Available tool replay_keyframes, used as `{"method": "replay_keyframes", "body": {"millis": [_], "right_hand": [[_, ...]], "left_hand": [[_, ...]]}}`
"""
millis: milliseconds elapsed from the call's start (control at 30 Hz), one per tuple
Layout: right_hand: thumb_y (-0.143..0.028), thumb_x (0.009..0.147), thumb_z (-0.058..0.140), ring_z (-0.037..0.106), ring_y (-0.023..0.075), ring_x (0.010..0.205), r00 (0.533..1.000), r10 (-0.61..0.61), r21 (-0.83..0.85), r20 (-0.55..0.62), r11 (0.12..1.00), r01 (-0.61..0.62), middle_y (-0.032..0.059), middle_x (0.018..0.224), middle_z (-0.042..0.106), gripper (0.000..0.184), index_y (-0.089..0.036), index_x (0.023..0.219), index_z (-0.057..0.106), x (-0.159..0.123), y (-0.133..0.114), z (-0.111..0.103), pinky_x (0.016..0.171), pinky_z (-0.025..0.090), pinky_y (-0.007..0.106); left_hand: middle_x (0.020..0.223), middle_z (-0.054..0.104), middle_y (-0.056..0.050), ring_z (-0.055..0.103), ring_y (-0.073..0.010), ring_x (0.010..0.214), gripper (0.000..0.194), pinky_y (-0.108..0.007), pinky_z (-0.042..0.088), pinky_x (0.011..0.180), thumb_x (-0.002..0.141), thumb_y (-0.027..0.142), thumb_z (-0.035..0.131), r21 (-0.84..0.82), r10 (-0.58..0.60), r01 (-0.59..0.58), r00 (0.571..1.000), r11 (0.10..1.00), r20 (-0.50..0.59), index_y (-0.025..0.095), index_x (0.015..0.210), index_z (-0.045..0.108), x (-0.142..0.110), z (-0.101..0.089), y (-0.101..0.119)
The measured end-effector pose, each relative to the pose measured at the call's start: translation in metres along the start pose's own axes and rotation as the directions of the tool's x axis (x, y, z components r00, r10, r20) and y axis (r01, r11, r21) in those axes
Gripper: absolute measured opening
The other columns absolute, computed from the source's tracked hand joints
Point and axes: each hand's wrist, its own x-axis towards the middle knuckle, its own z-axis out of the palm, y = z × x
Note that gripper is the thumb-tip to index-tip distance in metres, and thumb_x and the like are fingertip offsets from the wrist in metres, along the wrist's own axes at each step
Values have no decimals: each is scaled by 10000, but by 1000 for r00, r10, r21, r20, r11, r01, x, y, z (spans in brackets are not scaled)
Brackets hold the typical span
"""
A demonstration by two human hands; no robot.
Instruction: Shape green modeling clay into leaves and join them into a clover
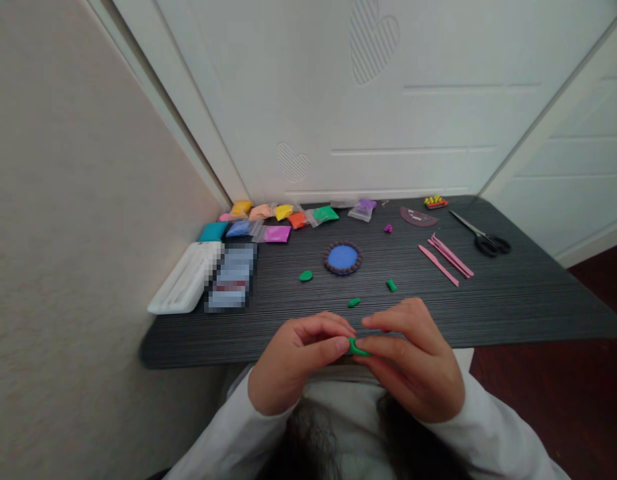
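Note:
Just over the table's front edge, my left hand (pixel 308 357) and my right hand (pixel 413 360) pinch one small piece of green clay (pixel 359 348) between their fingertips. Beyond them on the table lie a small green clay lump (pixel 354 303), a short green clay roll (pixel 391 285) and a flattened green clay leaf shape (pixel 306 275). Farther back sits a round blue clay disc (pixel 343 257) edged with a ring of brown clay beads (pixel 329 265).
Bags of coloured clay, among them a green one (pixel 325 214), line the back left, near a white tray (pixel 185 280). Pink modelling tools (pixel 439 265), black-handled scissors (pixel 492 245), a clear half-round piece (pixel 418 217) and a purple clay bit (pixel 388 229) lie to the right.

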Motion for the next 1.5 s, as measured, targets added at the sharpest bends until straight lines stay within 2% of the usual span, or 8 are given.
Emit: {"method": "replay_keyframes", "body": {"millis": [167,300,367,467,800,1200,1333,1500], "right_hand": [[-163,724,641,532,159,804,1000,11,-20,11,1000,-11,56,945,628,167,-188,889,626,-1,2,2,691,407,340],[-226,742,628,529,188,906,996,88,-95,16,992,-86,98,1008,603,289,-159,1019,578,-7,19,1,754,413,351],[-207,779,574,530,193,927,991,126,-178,51,977,-115,93,1019,606,245,-176,1022,581,-11,34,4,770,395,357],[-249,805,537,539,203,898,963,220,-317,154,934,-163,52,999,633,183,-230,971,613,-16,57,15,758,353,376],[-285,806,549,534,185,898,927,265,-331,265,928,-171,-2,954,663,91,-254,854,619,-12,69,46,811,223,394],[-177,821,491,592,137,725,967,254,-27,23,967,-254,30,865,663,215,-215,1025,549,-14,61,35,733,386,323],[-253,758,588,578,145,667,909,398,147,-122,913,-380,8,719,626,109,-205,853,562,-10,56,44,655,455,298],[-231,749,591,562,153,733,908,384,225,-168,912,-344,26,781,610,90,-199,832,572,-3,54,57,663,461,305]], "left_hand": [[831,636,-16,565,-151,848,68,-281,409,818,716,210,634,31,8,-8,1000,999,-23,201,734,699,2,-4,-2],[851,638,-19,568,-159,857,76,-292,413,814,711,240,636,213,111,-71,977,975,-180,200,755,683,12,-23,-8],[855,639,-34,568,-168,861,117,-304,410,818,721,277,622,454,213,-64,935,889,-285,185,772,675,20,-38,-13],[909,634,-52,559,-188,896,173,-322,423,794,740,311,585,780,390,-14,871,626,-298,190,825,675,34,-56,-23],[822,637,-36,512,-217,864,133,-377,351,828,719,285,594,879,448,23,854,476,-265,243,782,703,46,-66,-33],[890,631,-54,525,-209,883,155,-333,352,832,749,294,568,770,494,-87,811,632,-314,219,831,675,34,-50,-24],[795,634,-31,546,-161,751,145,-267,388,703,730,294,600,399,277,-133,903,907,-328,191,792,680,35,-28,-21],[644,618,-13,499,-104,549,209,-245,391,562,717,318,616,108,118,-93,961,990,-252,148,827,667,46,-14,-29]]}}
